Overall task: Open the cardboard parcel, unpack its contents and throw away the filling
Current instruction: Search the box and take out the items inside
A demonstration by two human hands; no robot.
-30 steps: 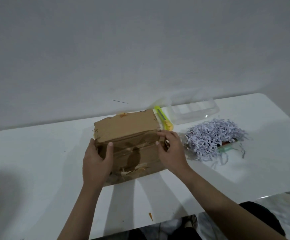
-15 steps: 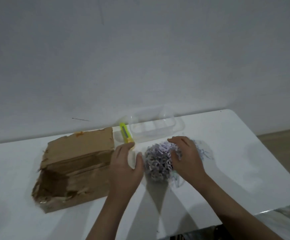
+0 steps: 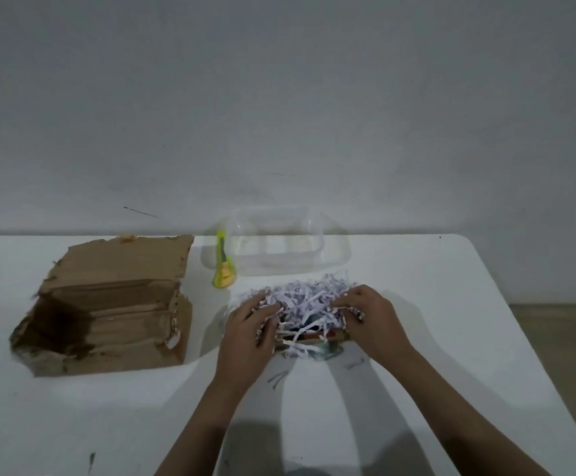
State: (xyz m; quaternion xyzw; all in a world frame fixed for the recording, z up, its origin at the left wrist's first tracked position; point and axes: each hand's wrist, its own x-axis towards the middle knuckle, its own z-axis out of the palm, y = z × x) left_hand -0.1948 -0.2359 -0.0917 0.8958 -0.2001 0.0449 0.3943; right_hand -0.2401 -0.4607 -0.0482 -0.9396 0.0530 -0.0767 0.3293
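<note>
The torn brown cardboard parcel (image 3: 114, 304) lies open on the left of the white table (image 3: 451, 321). A pile of shredded white paper filling (image 3: 308, 297) sits right of it. My left hand (image 3: 250, 333) grips the pile's left side and my right hand (image 3: 369, 312) grips its right side, fingers dug into the strips. Between my hands, under the filling, parts of unpacked items (image 3: 310, 336) show: something dark and a red-and-brown edge. I cannot tell what they are.
A yellow-green utility knife (image 3: 224, 266) lies between the parcel and a clear plastic container (image 3: 279, 247) at the table's back edge by the grey wall. A few paper strips (image 3: 279, 376) lie in front of the pile. The table's right edge drops to a wooden floor.
My hands left the parcel, which now lies to the left, and moved to the filling pile. They have since closed on both sides of it, exposing items underneath.
</note>
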